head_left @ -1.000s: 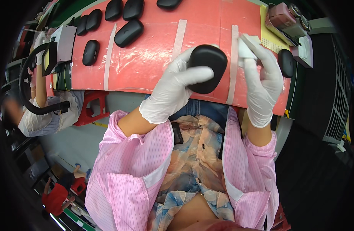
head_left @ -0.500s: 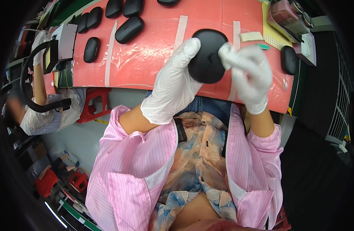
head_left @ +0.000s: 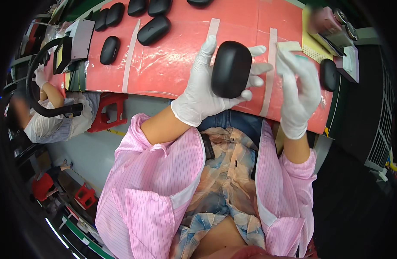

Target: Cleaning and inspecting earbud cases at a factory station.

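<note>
Black case (head_left: 231,69): an oval, matte shell, raised above the red mat (head_left: 172,64) in front of you, standing on end.
Left hand (head_left: 207,93): gloved in white, you cradle the case from behind, thumb up its left side, fingertips wrapping its right edge.
Right hand (head_left: 298,88): gloved, blurred, just right of the case; whether it pinches anything, you cannot tell.
Nearby: more black cases (head_left: 153,30) lie on the mat's far left; another (head_left: 328,74) sits at its right edge.

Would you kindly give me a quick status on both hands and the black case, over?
Left hand gripping black oval case, lifted above red mat. Right hand raised beside it, blurred, contents unclear. Nothing between them.
</note>
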A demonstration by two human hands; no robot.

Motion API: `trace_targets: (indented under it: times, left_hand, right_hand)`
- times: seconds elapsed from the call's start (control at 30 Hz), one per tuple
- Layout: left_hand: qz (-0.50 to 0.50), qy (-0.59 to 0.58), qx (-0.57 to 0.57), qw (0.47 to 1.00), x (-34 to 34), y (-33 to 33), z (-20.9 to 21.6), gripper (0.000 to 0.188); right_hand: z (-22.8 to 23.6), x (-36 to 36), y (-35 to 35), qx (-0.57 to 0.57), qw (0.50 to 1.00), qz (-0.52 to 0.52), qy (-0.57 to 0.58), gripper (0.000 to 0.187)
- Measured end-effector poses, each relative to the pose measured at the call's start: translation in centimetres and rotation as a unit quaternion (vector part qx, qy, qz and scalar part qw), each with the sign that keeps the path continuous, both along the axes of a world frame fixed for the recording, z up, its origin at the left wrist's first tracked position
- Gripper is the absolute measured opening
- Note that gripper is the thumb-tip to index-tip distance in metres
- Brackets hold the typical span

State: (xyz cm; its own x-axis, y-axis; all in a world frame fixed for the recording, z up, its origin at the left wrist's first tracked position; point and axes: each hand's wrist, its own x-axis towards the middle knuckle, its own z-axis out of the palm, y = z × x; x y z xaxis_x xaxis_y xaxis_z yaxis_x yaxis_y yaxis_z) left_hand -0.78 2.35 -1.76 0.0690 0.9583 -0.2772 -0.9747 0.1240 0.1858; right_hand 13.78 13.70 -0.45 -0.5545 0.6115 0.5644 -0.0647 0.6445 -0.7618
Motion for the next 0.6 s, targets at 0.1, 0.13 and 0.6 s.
trace_targets:
  times: [0.1, 0.13, 0.6]
  left_hand:
    - [0.015, -0.031, -0.01, 0.999, 1.7, 0.4, 0.8, 0.091]
    - [0.014, -0.031, -0.01, 0.999, 1.8, 0.1, 1.0, 0.091]
    - [0.002, -0.108, 0.06, 0.992, 2.2, 0.2, 0.0, 0.1]
  right_hand:
    - [1.6, -2.2, 0.5, -0.002, 1.0, 0.025, -0.018, 0.029]
    - [1.8, -2.6, 0.4, -0.029, 0.997, 0.05, -0.052, 0.03]
    - [-0.3, -1.1, 0.7, 0.16, 0.986, 0.04, -0.021, 0.036]
